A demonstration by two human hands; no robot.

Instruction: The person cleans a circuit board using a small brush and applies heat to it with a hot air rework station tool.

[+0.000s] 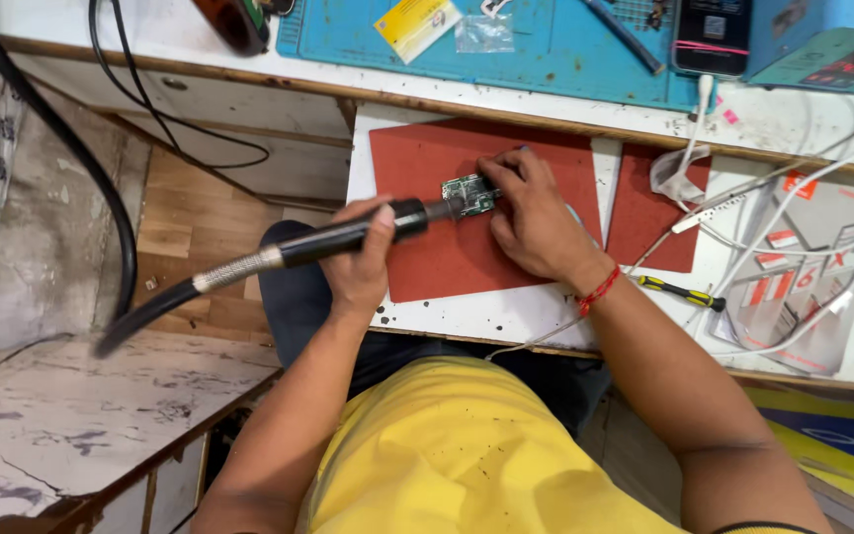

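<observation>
A white workbench (467,321) stands over a wooden floor (185,222), beside a marbled counter (71,415).

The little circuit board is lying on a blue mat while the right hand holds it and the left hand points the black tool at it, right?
Not quite. The head view shows the circuit board on a red mat, not a blue one; the blue mat lies farther back on the bench. The rest is right: the right hand holds the board and the left hand points the black tool at it.

The tool handle (348,235) looks matt black plastic, its hose (234,267) ribbed metal; the circuit board (469,195) glints, lying on a rough matt red mat (427,168) over scuffed white-painted wood (467,316)
</observation>
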